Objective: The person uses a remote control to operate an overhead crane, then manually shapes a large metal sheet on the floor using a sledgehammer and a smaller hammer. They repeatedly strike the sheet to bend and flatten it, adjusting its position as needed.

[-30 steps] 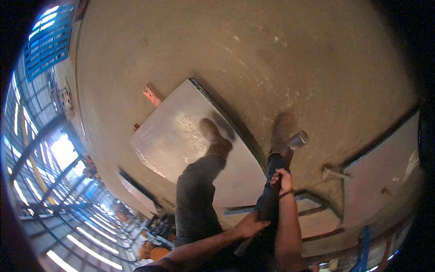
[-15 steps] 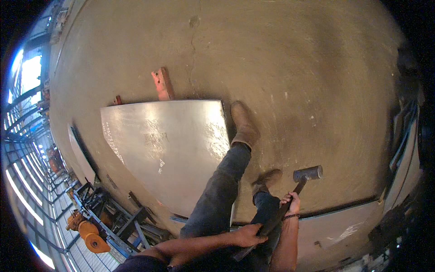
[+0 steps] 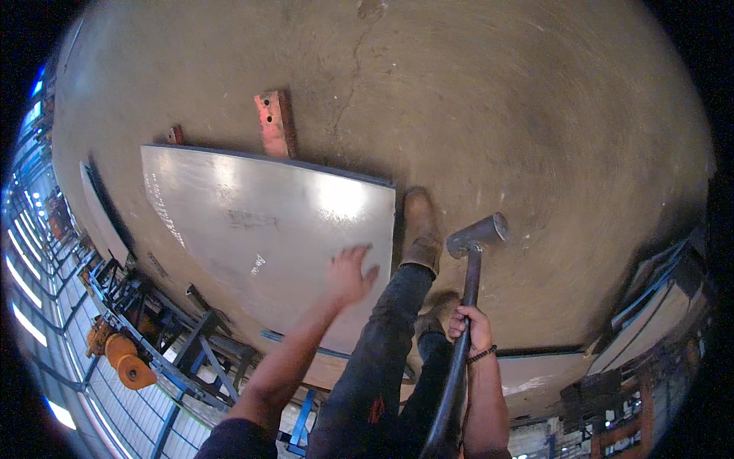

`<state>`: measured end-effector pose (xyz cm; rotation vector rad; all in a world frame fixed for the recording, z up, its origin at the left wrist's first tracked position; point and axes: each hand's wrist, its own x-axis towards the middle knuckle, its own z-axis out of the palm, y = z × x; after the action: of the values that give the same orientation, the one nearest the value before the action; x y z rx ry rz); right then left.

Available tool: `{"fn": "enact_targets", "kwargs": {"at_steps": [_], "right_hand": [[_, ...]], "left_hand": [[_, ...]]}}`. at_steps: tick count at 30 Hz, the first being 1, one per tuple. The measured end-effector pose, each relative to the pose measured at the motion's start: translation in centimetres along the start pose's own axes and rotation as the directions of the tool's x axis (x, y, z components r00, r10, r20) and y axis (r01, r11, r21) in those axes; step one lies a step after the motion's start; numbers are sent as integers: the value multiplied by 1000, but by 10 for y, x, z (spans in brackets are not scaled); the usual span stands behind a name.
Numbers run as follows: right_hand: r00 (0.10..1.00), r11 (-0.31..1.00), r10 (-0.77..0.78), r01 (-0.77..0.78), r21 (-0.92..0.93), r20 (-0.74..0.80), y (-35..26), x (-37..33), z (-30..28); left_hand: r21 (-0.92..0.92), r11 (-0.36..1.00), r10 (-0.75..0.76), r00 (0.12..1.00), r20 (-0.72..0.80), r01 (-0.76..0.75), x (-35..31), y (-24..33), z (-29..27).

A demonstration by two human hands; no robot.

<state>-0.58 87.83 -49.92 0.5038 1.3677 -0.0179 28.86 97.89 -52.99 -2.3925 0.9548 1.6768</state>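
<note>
My right hand (image 3: 475, 326) grips a sledgehammer (image 3: 472, 279) by its dark handle, a short way below the head. The cylindrical steel head points up and away, to the right of my boots (image 3: 422, 229). My left hand (image 3: 352, 274) is off the handle, its fingers spread, and it reaches out over the large grey steel plate (image 3: 222, 187). Whether its fingertips touch the plate, I cannot tell. White chalk marks show on the plate, which has a curved left edge. Under its far edge sticks out a red steel beam (image 3: 273, 126) with holes.
A smaller red piece (image 3: 175, 135) pokes out at the plate's far left corner. On the left lies another narrow plate (image 3: 104, 214), beside a blue frame with an orange machine (image 3: 126, 359). More plates (image 3: 650, 314) lean or lie at the right.
My left hand has let go of the sledgehammer's handle and moved forward over the plate, fingers opening. My right hand has raised the hammer head, now farther forward and left.
</note>
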Motion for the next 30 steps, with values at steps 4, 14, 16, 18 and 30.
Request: {"fn": "enact_targets", "kwargs": {"at_steps": [4,14,16,18,30], "right_hand": [[1000,993,13,-16,-121,-28,-14,-10,55],[997,986,-34,22,-164,-73,-43,36,69],[994,989,-48,34,-144,-98,-58,41,57],[989,984,-93,74,-159,-111,-73,39,41],[607,631,-702,773,71,-372,-92,-46,-15]], "left_hand": [[554,830,42,998,52,-64,125,-48,11],[706,698,61,993,105,-118,248,-67,57],[700,702,30,989,148,-126,246,-60,46],[683,722,42,992,116,-111,238,-56,45],[-508,798,407,332,851,323,-36,183,99]]}}
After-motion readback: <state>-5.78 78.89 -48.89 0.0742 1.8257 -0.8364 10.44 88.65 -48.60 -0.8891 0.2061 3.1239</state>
